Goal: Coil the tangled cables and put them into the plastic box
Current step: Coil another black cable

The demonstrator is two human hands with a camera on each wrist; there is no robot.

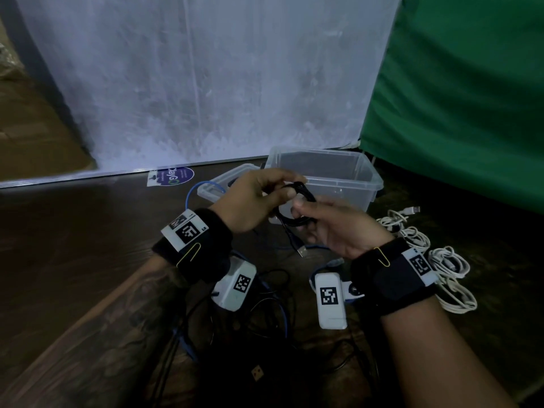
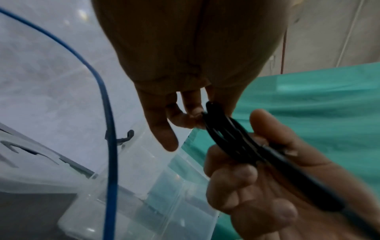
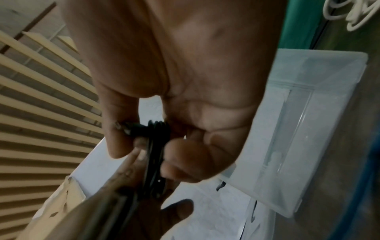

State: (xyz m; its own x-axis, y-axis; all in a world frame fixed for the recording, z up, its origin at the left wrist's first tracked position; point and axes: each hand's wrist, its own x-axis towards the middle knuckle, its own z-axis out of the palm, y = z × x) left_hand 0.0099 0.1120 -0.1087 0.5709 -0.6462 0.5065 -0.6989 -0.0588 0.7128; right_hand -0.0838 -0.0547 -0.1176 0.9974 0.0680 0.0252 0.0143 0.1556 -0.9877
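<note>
In the head view, the left hand (image 1: pixel 250 198) and the right hand (image 1: pixel 332 228) meet in front of the clear rectangular plastic box (image 1: pixel 365 175) and both are closed around a thin black cable wound into a small coil (image 1: pixel 297 201); its free end with a metal plug (image 1: pixel 301 251) hangs below the hands. Holding the loops from two sides probably keeps them from springing open while the end is tucked. The box stands open just behind the hands, so the finished coil has a short way to go. A bundle of white cables (image 1: pixel 441 260) lies on the dark wooden counter (image 1: pixel 73 231) to the right, and a blue cable (image 1: pixel 194 192) curves near the box lid. In the left wrist view, the left fingertips (image 2: pixel 193 113) pinch the top of the black coil while the right fingers (image 2: pixel 236 175) curl under it. In the right wrist view, the picture is blurred, but the right thumb (image 3: pixel 115 138) seems to press the plug end against the loops.
</note>
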